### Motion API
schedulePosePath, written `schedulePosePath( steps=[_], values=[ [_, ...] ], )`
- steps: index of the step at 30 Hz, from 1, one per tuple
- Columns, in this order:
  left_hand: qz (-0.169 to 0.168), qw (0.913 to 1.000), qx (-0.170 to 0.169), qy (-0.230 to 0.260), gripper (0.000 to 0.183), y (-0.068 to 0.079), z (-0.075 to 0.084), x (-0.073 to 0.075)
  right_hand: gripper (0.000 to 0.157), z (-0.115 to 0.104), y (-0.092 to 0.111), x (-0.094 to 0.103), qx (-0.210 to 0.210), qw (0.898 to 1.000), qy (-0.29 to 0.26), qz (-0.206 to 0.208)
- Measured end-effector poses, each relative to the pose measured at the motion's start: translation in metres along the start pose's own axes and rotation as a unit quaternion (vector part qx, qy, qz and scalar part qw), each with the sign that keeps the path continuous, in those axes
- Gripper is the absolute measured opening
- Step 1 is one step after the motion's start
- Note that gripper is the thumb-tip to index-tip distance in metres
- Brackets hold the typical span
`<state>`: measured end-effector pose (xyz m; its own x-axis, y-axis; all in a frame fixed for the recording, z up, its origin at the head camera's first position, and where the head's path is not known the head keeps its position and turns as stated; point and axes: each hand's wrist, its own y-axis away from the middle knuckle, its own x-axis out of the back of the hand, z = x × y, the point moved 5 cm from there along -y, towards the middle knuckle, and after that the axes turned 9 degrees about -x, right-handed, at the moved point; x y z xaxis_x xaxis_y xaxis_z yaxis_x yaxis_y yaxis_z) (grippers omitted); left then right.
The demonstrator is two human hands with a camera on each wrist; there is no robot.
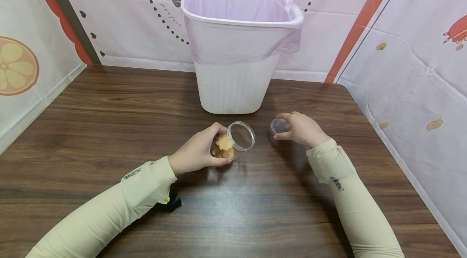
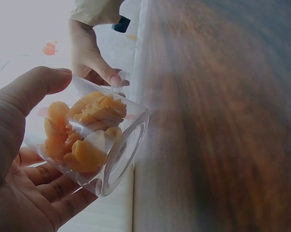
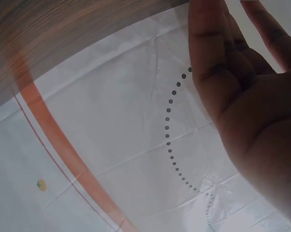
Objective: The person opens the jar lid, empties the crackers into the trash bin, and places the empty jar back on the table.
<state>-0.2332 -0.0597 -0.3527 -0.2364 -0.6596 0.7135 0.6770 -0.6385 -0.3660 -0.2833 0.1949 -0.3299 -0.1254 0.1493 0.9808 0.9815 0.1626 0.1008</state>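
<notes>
My left hand (image 1: 198,149) grips a clear plastic jar (image 1: 241,136) around its side, thumb on one side and fingers on the other. The jar's round mouth is uncovered and leans to the right in the head view. Inside lie several yellow-orange pieces (image 2: 90,130), some with frilled edges, seen through the wall in the left wrist view. My right hand (image 1: 302,129) pinches a clear round lid (image 1: 279,126) by its edge, a short way right of the jar. In the right wrist view the right hand (image 3: 252,92) shows, while the lid is hidden.
A tall white bin (image 1: 230,87) with a pale purple liner (image 1: 240,43) stands behind both hands. Near the left cuff, a small black object (image 1: 171,203) is partly covered by the sleeve. Printed cloth (image 1: 412,67) walls the brown wooden table (image 1: 255,217) on the back and sides.
</notes>
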Motion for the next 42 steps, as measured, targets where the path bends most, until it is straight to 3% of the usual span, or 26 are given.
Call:
schedulePosePath(
  steps=[42],
  values=[
    [0.001, 1.0, 0.0, -0.004, 0.059, 0.0, 0.001, 0.001, 0.07, 0.002, -0.004, -0.01, -0.014, 0.999, 0.041, -0.011]
  ],
)
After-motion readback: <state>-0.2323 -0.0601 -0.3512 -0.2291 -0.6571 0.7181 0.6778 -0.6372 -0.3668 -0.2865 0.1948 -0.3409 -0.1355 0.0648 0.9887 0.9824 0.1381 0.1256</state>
